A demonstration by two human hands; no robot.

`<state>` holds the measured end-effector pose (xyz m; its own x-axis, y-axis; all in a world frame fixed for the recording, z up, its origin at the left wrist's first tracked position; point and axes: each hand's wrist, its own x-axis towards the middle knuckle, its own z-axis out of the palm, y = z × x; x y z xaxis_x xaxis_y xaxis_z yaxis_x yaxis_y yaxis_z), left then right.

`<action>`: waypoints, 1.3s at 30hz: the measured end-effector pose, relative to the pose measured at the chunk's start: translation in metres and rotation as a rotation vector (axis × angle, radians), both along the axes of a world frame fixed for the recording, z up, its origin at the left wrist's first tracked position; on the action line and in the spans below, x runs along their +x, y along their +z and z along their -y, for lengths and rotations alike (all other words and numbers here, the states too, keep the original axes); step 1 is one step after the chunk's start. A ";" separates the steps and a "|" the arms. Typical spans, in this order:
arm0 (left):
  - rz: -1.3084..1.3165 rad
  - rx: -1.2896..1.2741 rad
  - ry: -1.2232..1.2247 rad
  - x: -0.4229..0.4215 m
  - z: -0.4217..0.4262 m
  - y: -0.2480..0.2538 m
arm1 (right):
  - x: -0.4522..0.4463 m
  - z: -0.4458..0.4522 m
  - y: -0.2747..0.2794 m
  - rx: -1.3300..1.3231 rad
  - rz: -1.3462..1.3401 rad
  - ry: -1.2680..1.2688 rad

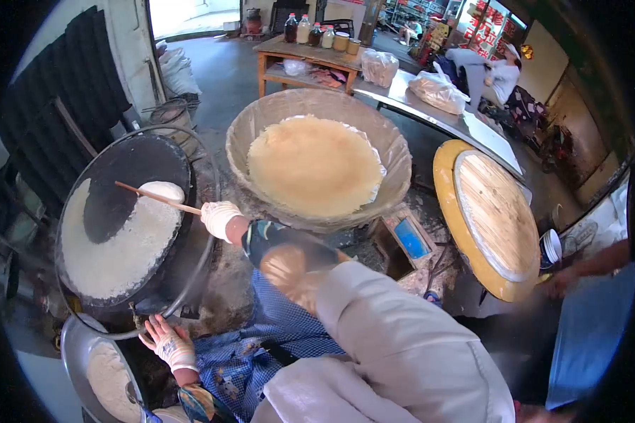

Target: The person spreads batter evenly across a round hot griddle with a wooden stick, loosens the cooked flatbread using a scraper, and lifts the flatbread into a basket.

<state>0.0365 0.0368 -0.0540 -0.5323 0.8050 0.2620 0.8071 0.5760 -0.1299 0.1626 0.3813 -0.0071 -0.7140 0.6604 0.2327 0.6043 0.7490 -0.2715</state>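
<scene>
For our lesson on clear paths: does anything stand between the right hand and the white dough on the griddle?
Nothing visible does: the wooden stick in the right hand passes over the rim of the griddle to the white dough.

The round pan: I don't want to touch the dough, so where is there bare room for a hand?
The pan shows bare dark surface between its upper rim and the spread dough, though the stick juts over it. It is crowded toward the right hand, where the stick crosses the dough lump. The left hand is near the lower rim.
</scene>
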 end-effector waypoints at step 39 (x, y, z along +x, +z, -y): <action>0.080 0.102 0.371 -0.066 0.034 0.042 | 0.013 -0.013 -0.020 0.090 0.232 0.117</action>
